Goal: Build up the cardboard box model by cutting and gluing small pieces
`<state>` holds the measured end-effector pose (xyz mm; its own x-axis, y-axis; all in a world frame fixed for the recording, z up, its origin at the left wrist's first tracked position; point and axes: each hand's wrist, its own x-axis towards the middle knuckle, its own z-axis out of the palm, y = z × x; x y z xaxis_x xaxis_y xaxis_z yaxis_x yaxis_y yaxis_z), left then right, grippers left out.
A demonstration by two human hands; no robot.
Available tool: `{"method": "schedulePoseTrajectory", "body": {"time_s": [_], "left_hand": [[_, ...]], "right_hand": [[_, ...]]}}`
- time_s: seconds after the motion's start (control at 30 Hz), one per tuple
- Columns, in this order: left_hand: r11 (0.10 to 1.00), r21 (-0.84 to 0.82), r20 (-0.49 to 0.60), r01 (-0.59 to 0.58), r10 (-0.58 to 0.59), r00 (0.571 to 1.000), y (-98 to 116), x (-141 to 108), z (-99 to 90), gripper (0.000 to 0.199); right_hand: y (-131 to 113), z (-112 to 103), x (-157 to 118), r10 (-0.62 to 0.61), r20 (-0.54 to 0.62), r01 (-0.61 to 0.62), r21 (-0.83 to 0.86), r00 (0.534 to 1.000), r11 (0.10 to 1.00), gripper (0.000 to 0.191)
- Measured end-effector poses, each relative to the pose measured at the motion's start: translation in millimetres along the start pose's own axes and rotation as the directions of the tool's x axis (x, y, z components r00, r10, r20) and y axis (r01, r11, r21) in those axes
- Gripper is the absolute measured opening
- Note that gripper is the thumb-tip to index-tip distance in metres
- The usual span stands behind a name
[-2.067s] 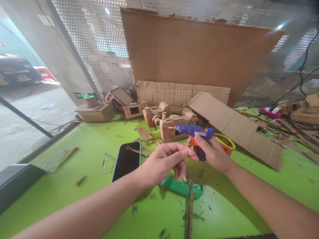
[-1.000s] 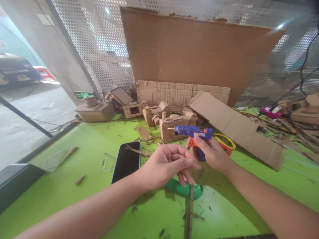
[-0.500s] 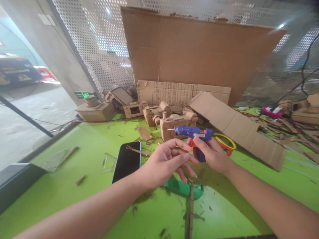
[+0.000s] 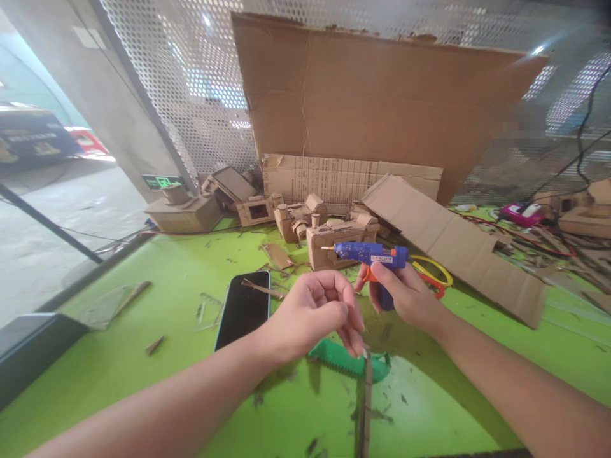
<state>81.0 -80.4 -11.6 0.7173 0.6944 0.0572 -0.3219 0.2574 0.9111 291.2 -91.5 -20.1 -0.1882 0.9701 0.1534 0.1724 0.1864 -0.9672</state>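
In my right hand is a blue glue gun with an orange trigger, its nozzle pointing left. My fingers wrap round its handle. My left hand hovers to the left of it, fingers loosely bent and nothing visible in them. Its lower fingertips are close to the upper end of a narrow cardboard strip; whether they touch it I cannot tell. Under the strip lies a green toothed tool, perhaps a cutter, partly hidden by the hand. Behind the glue gun's nozzle stands a cardboard camera model.
A phone lies on the green table, a thin cardboard scrap across it. Further back are another cardboard camera, a cardboard box and a leaning cardboard sheet. Yellow-handled scissors lie at right, among scattered scraps.
My left hand's fingers have curled in and dropped slightly, away from the glue gun towards the strip's upper end. My right hand and the glue gun have stayed in place.
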Motion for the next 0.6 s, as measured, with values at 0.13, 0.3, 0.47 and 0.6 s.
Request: {"method": "schedulePoseTrajectory", "body": {"time_s": [0.13,0.3,0.47,0.6], "left_hand": [[0.999,-0.016,0.011,-0.036,0.036,0.999,-2.2,-0.8,-3.8,0.013],[0.998,-0.034,-0.011,-0.059,0.059,0.998,-3.3,0.4,-4.1,0.015],[0.996,0.077,-0.182,-0.046,0.059,0.982,0.8,3.1,1.5,0.029],[0.952,0.304,-0.389,-0.042,0.164,0.906,2.5,3.4,3.0,0.028]], "right_hand": [[0.5,-0.5,0.8,0.003,0.002,-0.003,0.007,1.0,1.0,0.046],[0.7,-0.9,0.0,0.008,0.007,-0.008,0.013,1.0,1.0,0.046],[-0.1,-1.3,-1.9,-0.005,0.003,0.005,0.03,1.0,1.0,0.045],[1.1,-2.1,-1.6,-0.017,0.006,0.017,0.043,1.0,0.999,0.043]]}}
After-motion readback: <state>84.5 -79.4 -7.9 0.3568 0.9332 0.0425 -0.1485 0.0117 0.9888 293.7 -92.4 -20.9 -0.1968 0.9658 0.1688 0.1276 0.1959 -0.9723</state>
